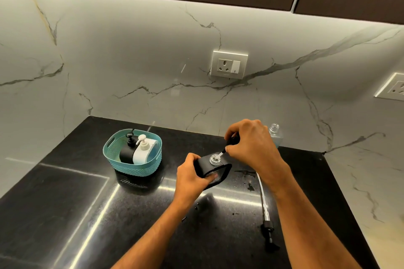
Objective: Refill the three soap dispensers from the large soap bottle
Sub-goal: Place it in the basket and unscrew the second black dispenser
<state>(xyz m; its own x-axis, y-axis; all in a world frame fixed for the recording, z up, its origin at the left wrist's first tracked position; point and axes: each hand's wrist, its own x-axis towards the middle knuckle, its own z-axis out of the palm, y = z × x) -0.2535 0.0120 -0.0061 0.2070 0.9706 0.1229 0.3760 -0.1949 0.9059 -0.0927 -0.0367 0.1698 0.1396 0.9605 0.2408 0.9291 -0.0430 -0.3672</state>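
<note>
My left hand (192, 176) grips a black soap dispenser (215, 168) standing on the black counter, its clear neck open. My right hand (251, 144) holds a black pump head (232, 141) above that neck, with the pump's white tube tip inside the opening. Behind my right hand stands the large clear soap bottle (276, 133) with bluish liquid and no cap, mostly hidden. A teal basket (113, 148) to the left holds a second black dispenser (127, 153) and a white dispenser (143, 152), both with pumps on.
A long pump with a clear tube and black head (265, 216) lies on the counter (87, 203) at right. Wet spots lie on the counter near it. The marble wall behind carries two power sockets (228, 64).
</note>
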